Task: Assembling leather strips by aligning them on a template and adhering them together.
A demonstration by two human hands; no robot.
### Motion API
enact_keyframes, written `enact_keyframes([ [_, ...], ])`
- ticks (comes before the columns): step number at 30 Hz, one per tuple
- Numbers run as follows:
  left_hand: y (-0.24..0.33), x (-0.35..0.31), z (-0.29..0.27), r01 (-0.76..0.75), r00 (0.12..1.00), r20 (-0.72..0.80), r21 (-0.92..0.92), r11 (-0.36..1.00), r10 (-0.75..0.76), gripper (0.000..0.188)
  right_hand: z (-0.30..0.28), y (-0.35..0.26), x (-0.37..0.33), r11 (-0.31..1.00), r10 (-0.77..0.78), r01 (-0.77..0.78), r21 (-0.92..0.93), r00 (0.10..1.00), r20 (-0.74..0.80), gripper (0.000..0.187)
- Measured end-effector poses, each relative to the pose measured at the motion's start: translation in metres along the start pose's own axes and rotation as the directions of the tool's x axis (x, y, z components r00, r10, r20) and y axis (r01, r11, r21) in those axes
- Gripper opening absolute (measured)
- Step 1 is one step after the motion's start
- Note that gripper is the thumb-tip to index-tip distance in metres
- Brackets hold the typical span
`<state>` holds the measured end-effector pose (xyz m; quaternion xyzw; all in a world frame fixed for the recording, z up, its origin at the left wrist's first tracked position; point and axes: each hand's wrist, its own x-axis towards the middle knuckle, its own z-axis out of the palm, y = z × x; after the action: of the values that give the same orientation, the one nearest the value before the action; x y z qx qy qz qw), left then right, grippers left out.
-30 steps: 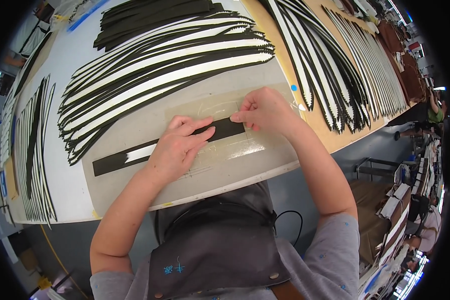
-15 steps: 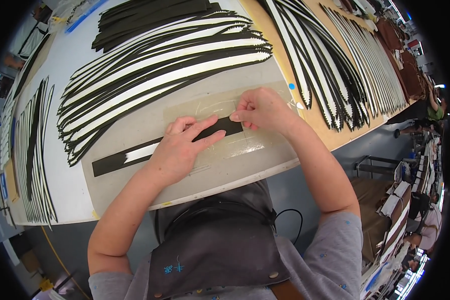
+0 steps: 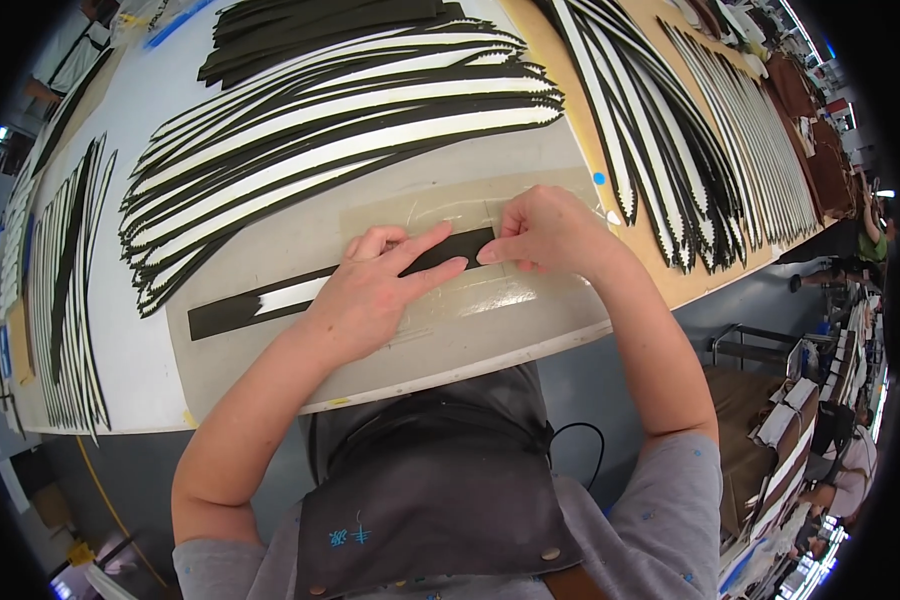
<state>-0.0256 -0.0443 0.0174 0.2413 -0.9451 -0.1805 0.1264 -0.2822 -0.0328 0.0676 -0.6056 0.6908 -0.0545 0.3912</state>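
A black strip (image 3: 222, 318) with a white band along its middle lies aslant on the grey work mat (image 3: 260, 370). My left hand (image 3: 365, 300) rests on the strip, its index and middle fingers stretched apart to press it down. The white band runs under that hand, which hides part of it. At the strip's right end my right hand (image 3: 545, 235) is closed, thumb and fingertips pinching the end by its upper corner. Under this end of the strip lies a clear, shiny plastic sheet (image 3: 510, 292).
Beyond the mat lies a broad pile of black-and-white strips (image 3: 340, 145), with plain black strips (image 3: 320, 45) behind it. More strips (image 3: 660, 150) hang together at the right, beside narrow pale ones (image 3: 760, 150). Another bundle (image 3: 70, 290) lies left. The table edge (image 3: 450, 375) runs before my apron.
My right hand has shifted from the strip's upper edge slightly down onto its right end. My left hand stays spread on the strip. The whole view has moved slightly.
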Motion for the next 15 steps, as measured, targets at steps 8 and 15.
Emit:
enact_keyframes([
  [8,-0.004,-0.002,0.002,0.013,1.0,0.019,-0.015,1.0,-0.013,0.066,-0.002,-0.003,0.006,0.997,0.028,-0.036,0.072,0.994,0.107,0.037],
  [15,-0.004,-0.012,-0.004,-0.004,1.0,0.026,-0.041,0.999,0.005,0.061,-0.001,-0.003,0.006,0.991,0.074,-0.086,0.098,0.99,0.117,0.033],
])
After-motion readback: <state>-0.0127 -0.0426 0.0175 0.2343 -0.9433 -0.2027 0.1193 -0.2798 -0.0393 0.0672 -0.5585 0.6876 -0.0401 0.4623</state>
